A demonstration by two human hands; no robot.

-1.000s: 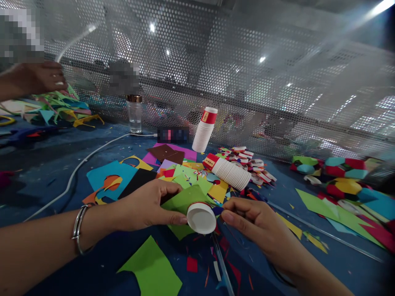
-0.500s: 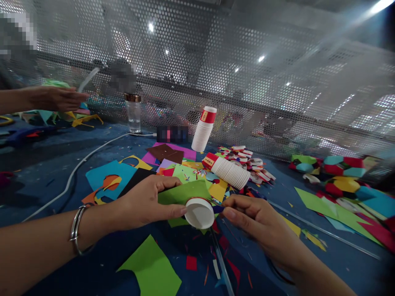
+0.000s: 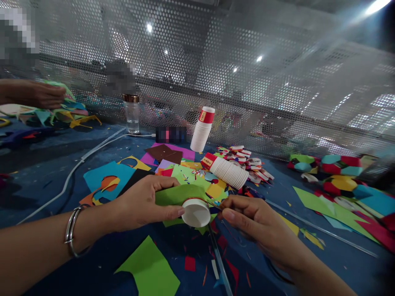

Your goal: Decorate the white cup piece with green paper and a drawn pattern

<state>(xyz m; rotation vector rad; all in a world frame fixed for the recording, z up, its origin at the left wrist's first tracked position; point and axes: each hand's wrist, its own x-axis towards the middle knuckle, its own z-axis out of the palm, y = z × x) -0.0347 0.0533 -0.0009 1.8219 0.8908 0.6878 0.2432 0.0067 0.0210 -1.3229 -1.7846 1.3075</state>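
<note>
My left hand [image 3: 148,200] is closed on a sheet of green paper [image 3: 182,193], its thumb against the side of a short white paper cup piece [image 3: 196,213]. The round white face of the cup piece is turned towards me, and the green paper lies along its upper edge. Close at its right, my right hand [image 3: 251,220] is closed around what look like small scissors [image 3: 214,202]. Their thin tip meets the paper's right end; most of them is hidden by my fingers. A larger green paper offcut [image 3: 151,267] lies below my hands.
One stack of paper cups [image 3: 201,133] stands tilted; another stack [image 3: 226,170] lies on its side by a heap of cut cup pieces [image 3: 247,162]. Coloured paper, clear rods, a cable and a bottle [image 3: 131,115] are around. Another person's hand [image 3: 40,94] is at the left.
My right hand's tool has shifted: the dark blue part by the cup piece no longer shows, and a thin tip does. The other person's hand moved left, and its clear strip now lies on the table.
</note>
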